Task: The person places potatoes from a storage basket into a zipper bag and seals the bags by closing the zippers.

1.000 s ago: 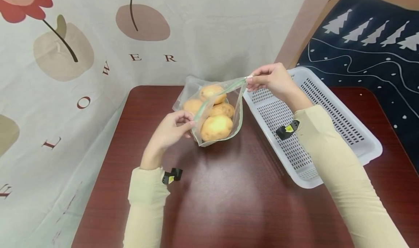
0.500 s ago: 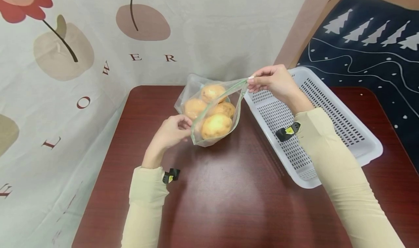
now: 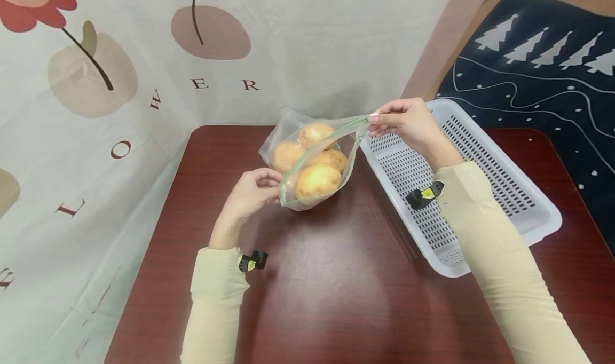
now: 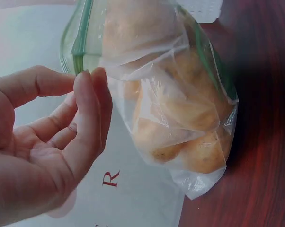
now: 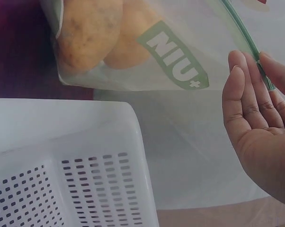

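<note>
A clear zip bag (image 3: 278, 134) with a green seal strip holds several potatoes (image 3: 317, 181) near the back of the table. My left hand (image 3: 247, 196) pinches the front left end of its mouth; the left wrist view shows thumb and fingertips meeting on the green strip (image 4: 81, 35). At the other end, my right hand (image 3: 410, 126) grips the corner of the strip between thumb and fingers. Between the hands the strip is stretched, and the near side of the mouth sags away from it. Green "NIU+" print (image 5: 175, 54) shows on the bag in the right wrist view.
A white perforated plastic basket (image 3: 521, 185) stands right of the bag, under my right forearm. The dark red table (image 3: 331, 300) meets a printed cloth (image 3: 307, 76) at the back. A navy cloth with white trees (image 3: 523, 86) hangs at the right.
My right hand has drawn its corner slightly right and down. The bag's mouth has narrowed, and its lower front edge sits a little higher. The left hand has shifted slightly.
</note>
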Tool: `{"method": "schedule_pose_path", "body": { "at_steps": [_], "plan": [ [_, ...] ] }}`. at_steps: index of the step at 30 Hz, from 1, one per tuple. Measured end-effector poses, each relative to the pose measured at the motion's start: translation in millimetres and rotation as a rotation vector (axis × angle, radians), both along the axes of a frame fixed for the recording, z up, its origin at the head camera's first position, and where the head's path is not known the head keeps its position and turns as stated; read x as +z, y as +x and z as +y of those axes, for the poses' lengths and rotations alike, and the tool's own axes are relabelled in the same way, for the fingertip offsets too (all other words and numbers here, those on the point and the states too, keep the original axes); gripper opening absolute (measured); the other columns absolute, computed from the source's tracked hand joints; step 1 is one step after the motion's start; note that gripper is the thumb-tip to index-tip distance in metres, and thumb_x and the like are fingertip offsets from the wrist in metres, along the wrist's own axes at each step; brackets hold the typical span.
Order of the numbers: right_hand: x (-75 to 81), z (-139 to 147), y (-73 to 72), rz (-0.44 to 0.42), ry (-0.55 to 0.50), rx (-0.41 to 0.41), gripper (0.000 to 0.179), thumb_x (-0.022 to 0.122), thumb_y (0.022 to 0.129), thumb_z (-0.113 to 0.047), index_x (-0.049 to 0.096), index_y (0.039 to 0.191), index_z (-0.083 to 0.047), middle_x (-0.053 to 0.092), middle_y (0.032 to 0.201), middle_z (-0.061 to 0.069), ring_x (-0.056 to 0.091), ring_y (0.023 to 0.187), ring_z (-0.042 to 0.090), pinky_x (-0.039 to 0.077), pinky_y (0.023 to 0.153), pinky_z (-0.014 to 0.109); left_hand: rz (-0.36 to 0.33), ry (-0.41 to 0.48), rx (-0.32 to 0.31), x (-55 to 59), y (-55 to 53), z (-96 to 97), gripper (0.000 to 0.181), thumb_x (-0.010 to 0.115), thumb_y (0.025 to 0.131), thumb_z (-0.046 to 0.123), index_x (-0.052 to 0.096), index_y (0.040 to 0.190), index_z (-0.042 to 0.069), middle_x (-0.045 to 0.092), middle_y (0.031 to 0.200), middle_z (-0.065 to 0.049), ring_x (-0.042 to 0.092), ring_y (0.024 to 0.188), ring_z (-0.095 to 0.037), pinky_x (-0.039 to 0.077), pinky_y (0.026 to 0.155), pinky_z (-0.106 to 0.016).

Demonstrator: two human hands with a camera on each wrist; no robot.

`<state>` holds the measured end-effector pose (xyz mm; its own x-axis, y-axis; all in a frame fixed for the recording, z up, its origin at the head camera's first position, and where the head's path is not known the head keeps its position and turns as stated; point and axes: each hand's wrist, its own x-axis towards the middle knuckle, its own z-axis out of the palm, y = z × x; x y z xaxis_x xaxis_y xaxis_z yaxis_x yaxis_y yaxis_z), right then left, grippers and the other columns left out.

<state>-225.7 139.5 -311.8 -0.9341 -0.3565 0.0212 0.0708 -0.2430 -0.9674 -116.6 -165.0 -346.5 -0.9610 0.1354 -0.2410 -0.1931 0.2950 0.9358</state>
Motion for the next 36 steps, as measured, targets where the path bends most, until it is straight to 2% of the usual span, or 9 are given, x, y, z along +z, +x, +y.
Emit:
{"method": "schedule_pose_path", "body": {
  "at_steps": [4, 7, 11, 15, 19, 24, 29, 33, 36],
  "plan": [
    [-1.4, 4.1, -0.2, -0.005, -0.012, 0.005, 0.009, 0.061, 0.079, 0.014, 0.067, 0.079, 0.008, 0.066, 0.069, 0.018, 0.065, 0.06, 0.025, 0.06, 0.064, 0.037, 0.109, 0.084, 0.05, 5.8, 0.5, -6.2, 0.019, 0.055, 0.083, -0.01, 0.051, 0.102, -0.01, 0.057, 0.087, -0.015, 0.057, 0.068, -0.013, 0.056, 0.06, -0.023],
    [-2.1, 6.7, -0.3, -0.013, -0.012, 0.01, 0.01, 0.061, 0.08, 0.014, 0.067, 0.078, 0.007, 0.066, 0.07, 0.018, 0.065, 0.061, 0.024, 0.06, 0.064, 0.036, 0.187, 0.031, 0.067, 12.2, 0.7, -12.4, 0.012, 0.054, 0.086, -0.006, 0.059, 0.096, -0.009, 0.061, 0.09, -0.015, 0.058, 0.071, -0.01, 0.054, 0.063, -0.021],
    [-3.2, 9.1, 0.6, -0.013, -0.017, 0.025, 0.01, 0.06, 0.08, 0.014, 0.068, 0.078, 0.007, 0.066, 0.07, 0.017, 0.066, 0.061, 0.024, 0.06, 0.064, 0.036, 0.165, -0.025, 0.024, 18.4, 1.8, -19.2, 0.02, 0.061, 0.085, 0.005, 0.063, 0.102, -0.005, 0.063, 0.097, -0.015, 0.059, 0.079, -0.01, 0.052, 0.07, -0.021],
    [-4.5, 11.0, 1.1, -0.017, -0.041, 0.033, 0.011, 0.059, 0.08, 0.014, 0.067, 0.079, 0.007, 0.066, 0.071, 0.018, 0.066, 0.062, 0.024, 0.06, 0.064, 0.036, 0.12, 0.0, -0.066, 19.1, 2.9, -23.0, 0.039, 0.071, 0.078, 0.003, 0.056, 0.112, -0.005, 0.058, 0.105, -0.016, 0.06, 0.084, -0.016, 0.054, 0.075, -0.024],
    [-5.4, 13.8, 1.7, -0.023, -0.025, 0.025, 0.011, 0.06, 0.08, 0.013, 0.068, 0.079, 0.006, 0.066, 0.071, 0.017, 0.066, 0.062, 0.023, 0.06, 0.064, 0.035, 0.182, 0.012, -0.096, 16.6, 1.8, -23.3, 0.039, 0.068, 0.073, -0.012, 0.054, 0.109, -0.008, 0.056, 0.105, -0.017, 0.06, 0.083, -0.016, 0.056, 0.075, -0.024],
    [-5.1, 19.2, 2.9, -0.039, 0.027, 0.02, 0.008, 0.063, 0.079, 0.011, 0.068, 0.081, 0.005, 0.067, 0.072, 0.016, 0.066, 0.064, 0.023, 0.059, 0.066, 0.034, 0.3, 0.012, 0.023, 15.1, -0.5, -25.6, 0.026, 0.065, 0.075, -0.014, 0.058, 0.1, -0.009, 0.059, 0.096, -0.014, 0.059, 0.081, -0.013, 0.055, 0.075, -0.019],
    [-3.5, 24.3, 4.3, -0.044, 0.055, 0.054, 0.009, 0.062, 0.08, 0.011, 0.068, 0.085, 0.006, 0.067, 0.075, 0.017, 0.066, 0.068, 0.023, 0.059, 0.068, 0.035, 0.351, 0.055, 0.162, 17.0, -0.9, -29.3, 0.029, 0.066, 0.079, -0.007, 0.058, 0.107, -0.008, 0.062, 0.095, -0.007, 0.059, 0.087, -0.013, 0.054, 0.076, -0.017],
    [-2.1, 26.2, 5.5, -0.035, 0.061, 0.058, 0.011, 0.061, 0.08, 0.012, 0.068, 0.085, 0.005, 0.067, 0.074, 0.016, 0.066, 0.066, 0.022, 0.059, 0.067, 0.032, 0.395, 0.108, 0.218, 18.0, -1.4, -31.4, 0.021, 0.065, 0.08, -0.006, 0.064, 0.101, -0.006, 0.065, 0.096, -0.008, 0.06, 0.088, -0.013, 0.054, 0.077, -0.018],
    [-0.7, 27.5, 6.6, -0.012, 0.101, 0.019, 0.012, 0.064, 0.078, 0.012, 0.07, 0.082, 0.002, 0.066, 0.073, 0.011, 0.063, 0.063, 0.018, 0.059, 0.063, 0.025, 0.433, 0.165, 0.223, 17.9, -2.4, -35.0, 0.015, 0.063, 0.08, -0.009, 0.067, 0.093, -0.002, 0.067, 0.094, -0.006, 0.061, 0.088, -0.013, 0.053, 0.078, -0.019]
  ]
}}
